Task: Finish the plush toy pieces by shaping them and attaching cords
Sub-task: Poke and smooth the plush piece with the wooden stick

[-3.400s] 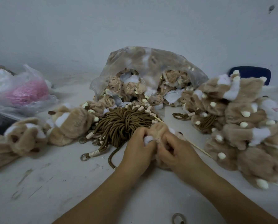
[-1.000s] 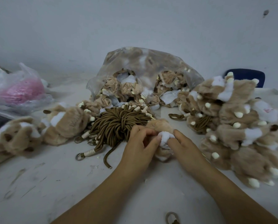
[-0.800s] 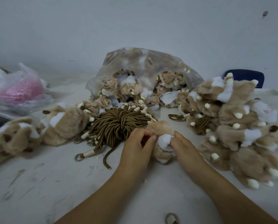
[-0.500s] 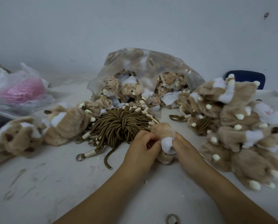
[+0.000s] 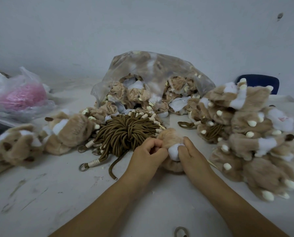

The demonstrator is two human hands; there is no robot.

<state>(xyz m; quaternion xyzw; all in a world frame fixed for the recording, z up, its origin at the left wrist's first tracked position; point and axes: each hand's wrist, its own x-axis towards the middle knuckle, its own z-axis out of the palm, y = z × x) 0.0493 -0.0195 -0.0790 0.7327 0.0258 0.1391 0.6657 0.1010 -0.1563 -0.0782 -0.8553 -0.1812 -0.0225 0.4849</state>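
- Tan plush piece (image 5: 170,138) sits on the table (image 5: 57,194) between my hands, white part (image 5: 174,151) facing me.
- My left hand (image 5: 147,155) is curled, pinching its fur; my right hand (image 5: 191,155) pinches the white part.
- Cord bundle (image 5: 125,132) just behind, touching; finished pile (image 5: 253,137) at right, clear bag (image 5: 153,79) of unshaped pieces behind.
- Risk: pulling too hard could tear a seam or warp the shape.

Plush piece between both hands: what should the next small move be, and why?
Probably roll the white end further out with the right hand while the left hand steadies the tan plush piece. Both hands grip it, the white part bulges only partly between them, and no cord shows on it yet; the cord bundle lies behind the left hand.
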